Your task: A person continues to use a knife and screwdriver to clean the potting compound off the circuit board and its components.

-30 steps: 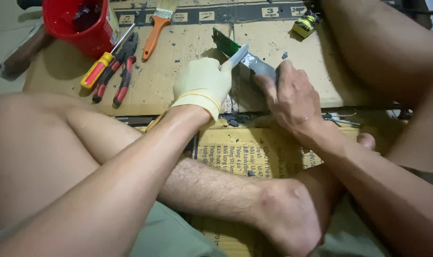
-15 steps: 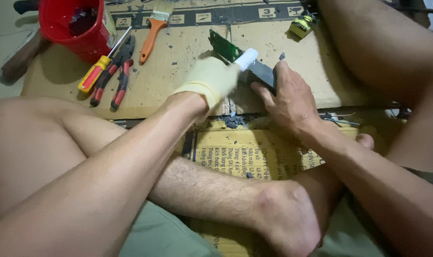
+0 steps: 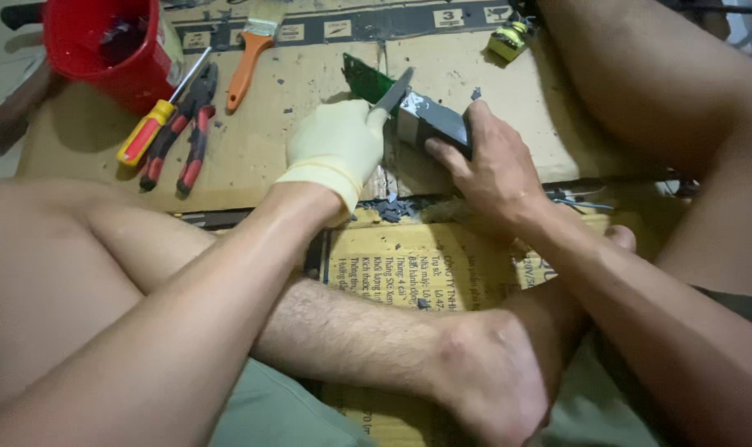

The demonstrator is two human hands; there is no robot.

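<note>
Nearest, crossed bare legs are seen over a yellow printed cardboard sheet (image 3: 409,265), with dark broken chips (image 3: 388,207) scattered at its far edge. Beyond, on the brown cardboard mat (image 3: 260,157), the gloved left hand (image 3: 336,147) is clenched around a grey blade-like tool (image 3: 392,89), driven toward 1 o'clock against the dark grey casing (image 3: 430,122). The casing is gripped by the bare right hand (image 3: 488,161), fingers wrapped over its near side. A green circuit board (image 3: 361,79) is exposed at the casing's 10 o'clock end. The casing's long axis is judged to run from 10 to 4 o'clock. The shell appears partly broken open, and the board is not yet freed. Farther off, at 10 o'clock, a yellow-handled screwdriver (image 3: 151,128), red-handled pliers (image 3: 186,132), an orange brush (image 3: 250,50) and a red bucket (image 3: 111,45) are left untouched.
</note>
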